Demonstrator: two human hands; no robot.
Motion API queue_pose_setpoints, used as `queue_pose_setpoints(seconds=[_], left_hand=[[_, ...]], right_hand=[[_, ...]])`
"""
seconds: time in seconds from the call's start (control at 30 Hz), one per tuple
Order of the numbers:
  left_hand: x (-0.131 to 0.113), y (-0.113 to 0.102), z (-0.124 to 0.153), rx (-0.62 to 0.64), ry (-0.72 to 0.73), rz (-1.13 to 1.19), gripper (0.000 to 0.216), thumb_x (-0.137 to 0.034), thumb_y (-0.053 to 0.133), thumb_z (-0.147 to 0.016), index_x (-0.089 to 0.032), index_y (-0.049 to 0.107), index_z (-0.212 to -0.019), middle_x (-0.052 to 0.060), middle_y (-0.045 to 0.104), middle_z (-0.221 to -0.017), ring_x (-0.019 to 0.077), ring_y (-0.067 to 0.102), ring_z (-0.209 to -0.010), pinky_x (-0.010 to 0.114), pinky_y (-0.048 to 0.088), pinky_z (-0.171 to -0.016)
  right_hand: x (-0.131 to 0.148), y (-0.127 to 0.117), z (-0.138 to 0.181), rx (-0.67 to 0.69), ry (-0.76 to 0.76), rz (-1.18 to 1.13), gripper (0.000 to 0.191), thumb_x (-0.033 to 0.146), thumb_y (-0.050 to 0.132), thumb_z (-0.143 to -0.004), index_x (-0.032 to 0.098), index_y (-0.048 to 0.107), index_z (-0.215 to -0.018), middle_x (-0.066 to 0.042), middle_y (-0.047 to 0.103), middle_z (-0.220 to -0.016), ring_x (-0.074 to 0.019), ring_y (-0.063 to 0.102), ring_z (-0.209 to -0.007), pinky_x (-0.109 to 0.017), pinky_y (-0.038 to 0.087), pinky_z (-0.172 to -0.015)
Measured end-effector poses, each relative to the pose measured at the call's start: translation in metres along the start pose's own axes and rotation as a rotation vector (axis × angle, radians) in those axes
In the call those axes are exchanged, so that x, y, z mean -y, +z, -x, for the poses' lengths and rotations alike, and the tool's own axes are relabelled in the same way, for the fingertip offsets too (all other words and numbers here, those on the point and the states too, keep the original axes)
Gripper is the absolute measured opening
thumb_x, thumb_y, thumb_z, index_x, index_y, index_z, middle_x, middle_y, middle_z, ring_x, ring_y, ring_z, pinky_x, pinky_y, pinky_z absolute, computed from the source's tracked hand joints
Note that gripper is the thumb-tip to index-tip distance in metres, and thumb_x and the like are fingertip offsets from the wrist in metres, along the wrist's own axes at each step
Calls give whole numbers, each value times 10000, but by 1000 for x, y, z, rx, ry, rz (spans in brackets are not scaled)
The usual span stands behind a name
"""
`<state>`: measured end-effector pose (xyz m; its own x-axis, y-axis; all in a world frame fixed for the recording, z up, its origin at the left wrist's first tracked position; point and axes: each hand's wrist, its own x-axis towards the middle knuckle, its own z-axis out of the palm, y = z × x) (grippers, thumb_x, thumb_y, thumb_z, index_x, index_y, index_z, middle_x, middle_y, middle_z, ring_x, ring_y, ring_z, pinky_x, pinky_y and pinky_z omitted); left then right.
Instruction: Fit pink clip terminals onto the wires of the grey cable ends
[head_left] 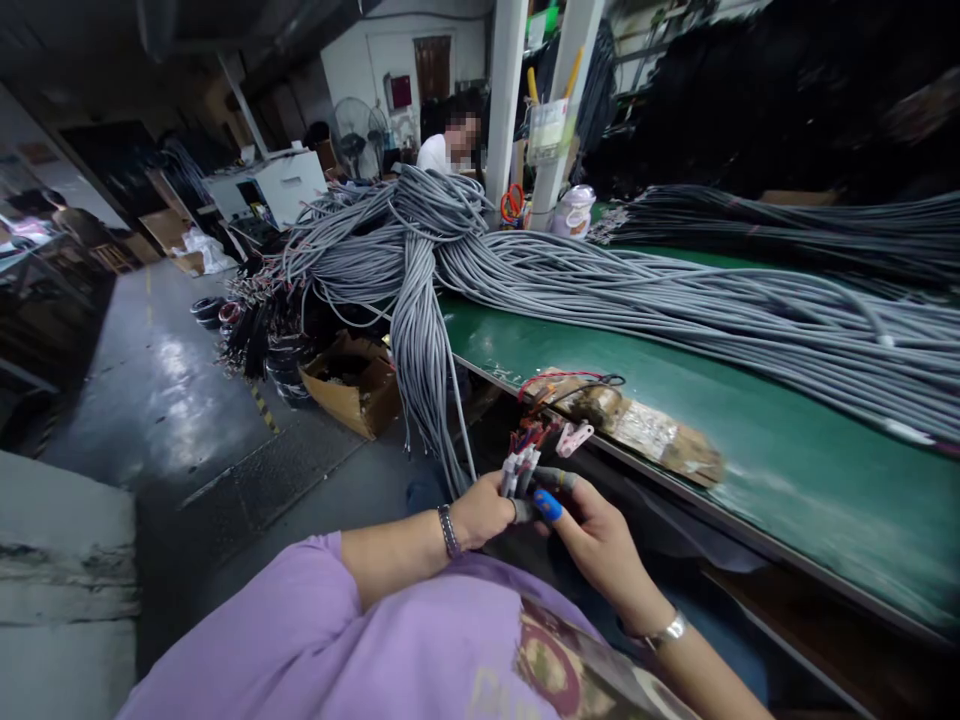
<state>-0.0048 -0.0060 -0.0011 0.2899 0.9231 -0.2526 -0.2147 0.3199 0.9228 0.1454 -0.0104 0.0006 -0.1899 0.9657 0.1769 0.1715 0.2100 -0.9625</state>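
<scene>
In front of my body, my left hand (486, 512) is closed around a bunch of cable ends (519, 470). These are grey and white at the sheath, with thin red and dark wires sticking out toward the bench. My right hand (600, 540) is closed on the same bunch from the right, with a blue cover on its thumb and a grey one on a finger. What lies between its fingertips is partly hidden. A pink clip (574, 438) sits just beyond my hands at the bench edge, beside a taped cardboard piece (637, 425) with red and black wires.
A thick bundle of grey cables (675, 290) runs along the green bench (795, 480) and hangs over its left end. An open cardboard box (352, 390) stands on the floor. A white jar (574, 212) and orange-handled scissors (512, 203) are near the post. A person (442, 150) sits farther back.
</scene>
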Motion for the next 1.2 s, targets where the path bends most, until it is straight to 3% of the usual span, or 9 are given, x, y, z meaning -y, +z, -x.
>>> queue_pose_setpoints(seconds=[0.27,0.43,0.53,0.63,0.77,0.93,1.2], left_hand=[[1,-5,3,130,-11,-107,215,-173,776,-531,-137,714,-733,-10,607,-635,110,510,-606,258,454,-670],[6,-7,-1,192,-50,-110,322,-322,845,-493,-140,718,-727,13,640,-680,147,566,-684,284,465,-716],[8,-12,-7,154,-58,-52,419,-364,868,-455,-126,733,-773,57,687,-747,171,608,-723,285,469,-703],[3,-23,-13,41,-67,58,482,-429,848,-482,-110,738,-827,92,701,-745,158,629,-644,248,455,-601],[-11,-37,-16,-139,-10,189,428,-464,781,-567,-115,737,-811,70,673,-642,91,547,-432,184,277,-406],[-20,-31,-13,-70,44,227,374,-403,814,-562,-117,740,-792,113,701,-758,106,573,-543,185,277,-424],[-13,-19,-10,0,-27,42,425,-480,826,-531,-113,719,-716,40,628,-607,50,410,-432,208,296,-417]], right_hand=[[4,8,1,5,6,68,189,400,652,-779,235,671,-871,-43,668,-736,-226,606,-692,-327,491,-633],[-2,8,1,-83,121,-45,253,474,665,-743,232,614,-796,-25,631,-631,-190,556,-539,-312,470,-510],[-3,5,2,-87,191,-182,322,542,662,-732,242,578,-811,-30,644,-655,-171,550,-495,-307,480,-481],[-4,2,5,-42,177,-221,334,556,652,-747,242,559,-813,-56,680,-765,-151,552,-497,-296,482,-481],[-12,6,8,32,169,-201,312,538,642,-767,237,568,-809,-56,683,-780,-143,531,-501,-284,463,-470],[-24,17,5,135,205,-247,324,541,658,-746,234,592,-825,-39,681,-759,-154,550,-554,-286,475,-516],[-23,16,9,229,243,-352,342,543,653,-751,217,600,-839,-23,675,-737,-122,511,-512,-264,429,-511]])
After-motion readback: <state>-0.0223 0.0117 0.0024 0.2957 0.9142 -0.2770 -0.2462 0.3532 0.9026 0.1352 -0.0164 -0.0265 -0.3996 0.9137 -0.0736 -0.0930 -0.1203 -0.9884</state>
